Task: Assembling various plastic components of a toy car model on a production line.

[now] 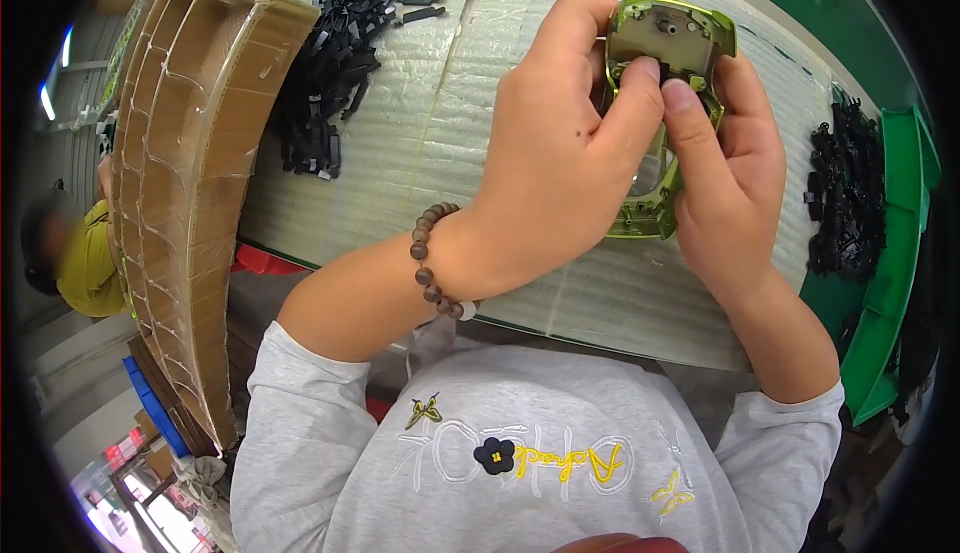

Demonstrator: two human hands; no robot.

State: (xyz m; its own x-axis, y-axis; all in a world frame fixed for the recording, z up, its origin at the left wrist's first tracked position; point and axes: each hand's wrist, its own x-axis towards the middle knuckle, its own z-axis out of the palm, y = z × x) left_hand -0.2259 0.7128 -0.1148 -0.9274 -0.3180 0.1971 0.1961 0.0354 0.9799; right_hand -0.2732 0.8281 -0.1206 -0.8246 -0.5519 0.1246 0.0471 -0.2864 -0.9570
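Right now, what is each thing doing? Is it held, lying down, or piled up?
Green plastic shell: held up in both hands, hollow side showing.
Left hand: closed on the shell, thumb pressing.
Right hand: closed on the shell, thumb pressing.
Black plastic parts: loose pile on the foam sheet.
Cardboard box: standing beside them.

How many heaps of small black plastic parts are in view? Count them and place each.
2. One heap of black parts lies on the white foam sheet beside the cardboard box; the other heap sits by the green tray. Others may be hidden.
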